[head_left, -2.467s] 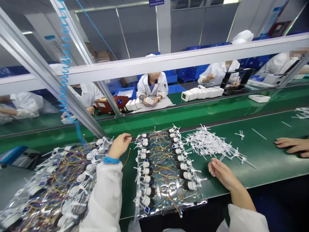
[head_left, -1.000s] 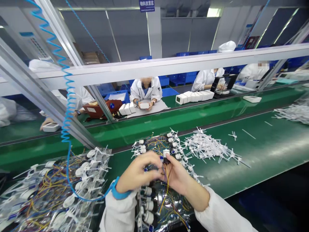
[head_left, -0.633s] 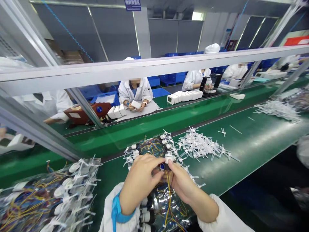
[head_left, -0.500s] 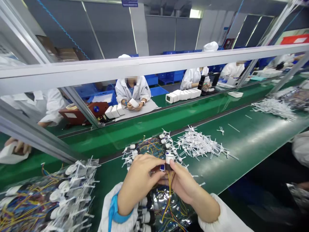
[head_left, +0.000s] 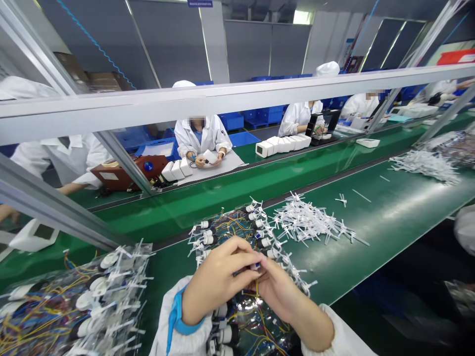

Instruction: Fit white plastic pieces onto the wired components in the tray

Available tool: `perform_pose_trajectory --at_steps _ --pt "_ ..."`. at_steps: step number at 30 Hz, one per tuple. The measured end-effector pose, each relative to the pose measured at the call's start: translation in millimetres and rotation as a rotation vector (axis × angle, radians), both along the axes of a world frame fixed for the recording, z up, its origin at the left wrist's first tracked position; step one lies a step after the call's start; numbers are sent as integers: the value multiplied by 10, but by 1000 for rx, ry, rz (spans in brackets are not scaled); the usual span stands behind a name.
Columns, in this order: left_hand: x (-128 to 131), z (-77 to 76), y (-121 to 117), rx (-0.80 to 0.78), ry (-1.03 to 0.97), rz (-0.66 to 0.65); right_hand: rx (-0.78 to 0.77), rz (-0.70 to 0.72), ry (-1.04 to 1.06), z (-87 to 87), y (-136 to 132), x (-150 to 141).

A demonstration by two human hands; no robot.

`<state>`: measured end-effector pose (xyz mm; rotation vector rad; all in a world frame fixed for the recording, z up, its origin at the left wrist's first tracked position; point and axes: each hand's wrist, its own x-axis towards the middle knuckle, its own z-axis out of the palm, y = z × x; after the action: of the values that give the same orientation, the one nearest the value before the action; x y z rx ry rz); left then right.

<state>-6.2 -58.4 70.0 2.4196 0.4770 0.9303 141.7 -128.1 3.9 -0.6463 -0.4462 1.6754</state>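
Note:
My left hand [head_left: 217, 279] and my right hand [head_left: 276, 291] meet in front of me, fingers pinched together round a small wired part [head_left: 255, 267] with yellow wires hanging from it. The part is mostly hidden by my fingers. Right below my hands lies a clear plastic sheet [head_left: 237, 232] carrying rows of small white-capped parts with coloured wires. A blue band circles my left wrist [head_left: 172, 316].
A heap of white plastic strips [head_left: 311, 220] lies right of the sheet on the green belt [head_left: 389, 217]. A second sheet of wired parts [head_left: 74, 301] sits at lower left. A metal frame bar [head_left: 222, 99] crosses the view. People in white coats work across the line.
My hands came together from apart and lifted one wired part off the sheet. In the last half second they closed tighter round it and sank slightly, hiding its white cap.

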Motion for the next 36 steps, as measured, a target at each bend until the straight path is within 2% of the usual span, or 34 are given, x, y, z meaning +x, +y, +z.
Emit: perform_pose_trajectory --at_steps 4,9,12,14,17,19,22,24,29,36 --pt "43 -47 36 81 6 17 44 -15 -36 -1 -28 10" --pt "64 -102 89 42 73 59 86 -48 -182 -1 -38 29" --pt "67 -109 121 -33 71 -35 101 -56 -225 -2 -37 42" --pt "61 -98 135 -75 -6 -90 106 -59 -217 -3 -24 60" --pt "13 -42 121 -148 -189 -128 75 -95 -117 -7 20 105" --pt "-46 22 85 -245 -252 -211 31 -128 -21 -13 56 139" --pt "-126 115 15 -378 -168 -400 1 -146 58 -13 92 173" --pt "-141 143 -17 -426 -106 -482 -7 -122 98 -2 99 174" --pt "-99 97 6 -466 -105 -423 -21 1 188 27 105 139" --pt "-169 92 26 -547 -63 -513 -92 119 373 -8 176 189"
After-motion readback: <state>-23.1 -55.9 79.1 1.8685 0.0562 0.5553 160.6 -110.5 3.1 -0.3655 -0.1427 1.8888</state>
